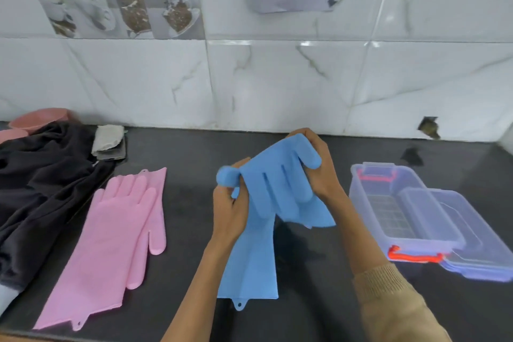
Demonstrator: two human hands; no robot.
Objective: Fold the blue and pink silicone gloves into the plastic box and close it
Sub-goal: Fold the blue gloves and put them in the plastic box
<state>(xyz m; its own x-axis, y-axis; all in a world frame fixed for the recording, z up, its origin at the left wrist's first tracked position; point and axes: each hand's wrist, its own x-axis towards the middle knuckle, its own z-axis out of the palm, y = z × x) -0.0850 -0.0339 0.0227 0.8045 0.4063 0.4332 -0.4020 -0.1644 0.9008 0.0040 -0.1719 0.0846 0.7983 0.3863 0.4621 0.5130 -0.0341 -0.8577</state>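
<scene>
Blue silicone gloves point(273, 191) are held above the dark counter in the middle. My left hand point(230, 211) pinches them at the thumb side and my right hand point(319, 166) grips the finger end from above. One blue cuff point(249, 266) hangs down to the counter, with a small hanging tab at its edge. The pink silicone gloves point(116, 236) lie flat on the counter to the left, stacked, fingers pointing away. The clear plastic box point(369, 194) stands open at the right with red latches. Its lid point(472, 233) leans against the box's right side.
A dark cloth point(41, 183) is heaped at the far left, with pink bowls point(39, 119) behind it and a folded grey-white rag point(108, 141) beside it. The tiled wall point(249, 78) runs close behind the dark counter point(188, 203).
</scene>
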